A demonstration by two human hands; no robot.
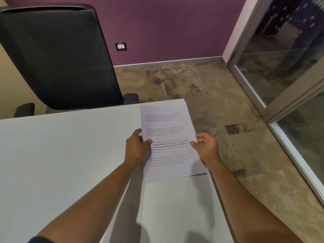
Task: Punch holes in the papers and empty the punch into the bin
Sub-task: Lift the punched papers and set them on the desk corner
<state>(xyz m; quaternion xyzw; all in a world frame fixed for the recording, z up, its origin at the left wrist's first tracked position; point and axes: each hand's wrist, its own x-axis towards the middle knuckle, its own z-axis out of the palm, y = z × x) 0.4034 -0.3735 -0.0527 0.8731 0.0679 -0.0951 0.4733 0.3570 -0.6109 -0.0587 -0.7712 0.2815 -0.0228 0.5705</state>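
The grip is two-handed: the left hand (136,148) pinches the left long edge of a thin stack of white printed paper sheets (169,139), thumb on top and fingers beneath, while the right hand (206,148) cups the opposite edge with its thumb laid on the page and its fingers curled loosely behind. Holding both sides at mid-height likely keeps the sheets flat and lets the person square their edges, which are slightly fanned at the far corner, so holes would line up. The stack hovers above the right end of the pale grey flat bench (61,155), its far part overhanging the mottled brown carpet floor (219,95). A small pale dot near the left margin may be a hole; I cannot tell. No punch or bin is in view. A black mesh-backed office chair (57,55) stands beyond the bench.
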